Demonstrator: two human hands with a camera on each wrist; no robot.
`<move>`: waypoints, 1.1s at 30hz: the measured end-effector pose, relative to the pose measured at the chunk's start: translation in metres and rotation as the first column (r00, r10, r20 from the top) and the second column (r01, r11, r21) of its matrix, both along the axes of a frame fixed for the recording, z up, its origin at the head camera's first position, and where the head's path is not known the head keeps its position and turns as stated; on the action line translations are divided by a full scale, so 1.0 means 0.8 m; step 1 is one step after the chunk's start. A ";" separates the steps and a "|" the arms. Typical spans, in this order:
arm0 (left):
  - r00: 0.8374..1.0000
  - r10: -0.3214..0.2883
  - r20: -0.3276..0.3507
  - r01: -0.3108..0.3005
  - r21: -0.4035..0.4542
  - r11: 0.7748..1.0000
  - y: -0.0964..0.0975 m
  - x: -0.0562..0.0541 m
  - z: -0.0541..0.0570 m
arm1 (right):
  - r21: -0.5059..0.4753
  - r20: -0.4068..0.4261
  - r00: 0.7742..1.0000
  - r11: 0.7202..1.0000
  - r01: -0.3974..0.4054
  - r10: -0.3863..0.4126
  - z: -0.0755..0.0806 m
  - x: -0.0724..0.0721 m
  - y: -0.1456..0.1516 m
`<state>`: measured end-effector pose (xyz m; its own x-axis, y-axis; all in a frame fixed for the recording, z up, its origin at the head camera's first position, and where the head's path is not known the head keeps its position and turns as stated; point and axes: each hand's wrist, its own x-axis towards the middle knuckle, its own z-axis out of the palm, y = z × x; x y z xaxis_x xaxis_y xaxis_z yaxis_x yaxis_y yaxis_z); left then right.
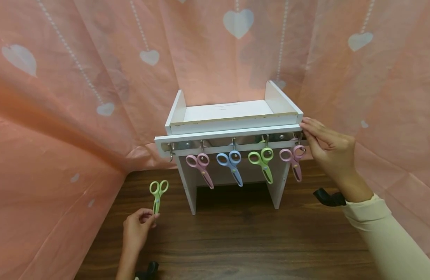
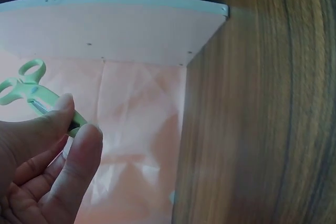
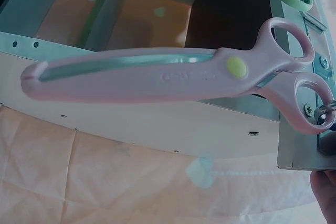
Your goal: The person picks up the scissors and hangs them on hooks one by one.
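Note:
In the head view my left hand pinches a pair of light green scissors by the blade end, handles up. The left wrist view shows thumb and fingertips around the blades of these green scissors. My right hand grips the right end of a white hook rail on a small white shelf unit. From its hooks hang pink scissors, blue scissors, green scissors and, nearest my right hand, another pink pair. The leftmost hook is bare.
The shelf unit stands on a dark wood-grain surface, its side panels reaching down to it. A pink cloth with white hearts surrounds the back and both sides.

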<state>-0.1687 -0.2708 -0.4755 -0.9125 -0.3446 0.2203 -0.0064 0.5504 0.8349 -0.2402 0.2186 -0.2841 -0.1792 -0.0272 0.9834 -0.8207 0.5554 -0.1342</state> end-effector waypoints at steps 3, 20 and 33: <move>1.000 -0.001 -0.004 0.001 0.015 1.000 0.002 0.003 0.005 | 0.001 -0.001 1.000 1.000 -0.002 0.002 0.000 0.000 0.000; 0.997 -0.019 -0.073 0.024 0.060 0.998 0.014 0.019 0.035 | 0.015 0.001 1.000 1.000 0.001 -0.002 -0.001 0.000 -0.002; 0.992 -0.026 -0.121 0.032 0.047 0.998 0.024 0.028 0.051 | 0.023 -0.016 1.000 1.000 0.013 -0.013 -0.001 0.001 0.000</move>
